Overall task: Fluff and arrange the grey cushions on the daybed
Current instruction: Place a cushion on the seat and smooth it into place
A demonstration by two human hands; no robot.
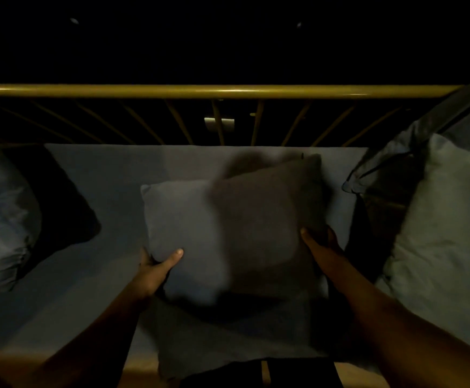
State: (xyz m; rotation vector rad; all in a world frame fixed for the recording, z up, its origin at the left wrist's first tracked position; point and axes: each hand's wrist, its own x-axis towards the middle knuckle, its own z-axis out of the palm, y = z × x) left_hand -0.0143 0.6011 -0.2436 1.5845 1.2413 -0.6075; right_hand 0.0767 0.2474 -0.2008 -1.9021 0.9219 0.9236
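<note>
Dim bedroom at home, brass-railed daybed, pillows, grey sheet

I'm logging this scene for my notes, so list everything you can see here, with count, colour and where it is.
Grey cushion: one, grey, centre of the daybed, held at both sides, partly blurred and shadowed.
Flat cushion: one, grey, lying under the held one at the near edge.
Large pillow: one, pale grey, propped at the right end.
Dark pillow: one, darker grey, in front of the pale one on the right.
Left pillow: one, pale blue-grey, rumpled, at the left end.
Mattress cover: one, grey, across the daybed.
Daybed rail: one, gold metal with slanted bars, along the back.
Left hand: one, gripping the cushion's lower left corner.
Right hand: one, gripping the cushion's right edge.
</note>
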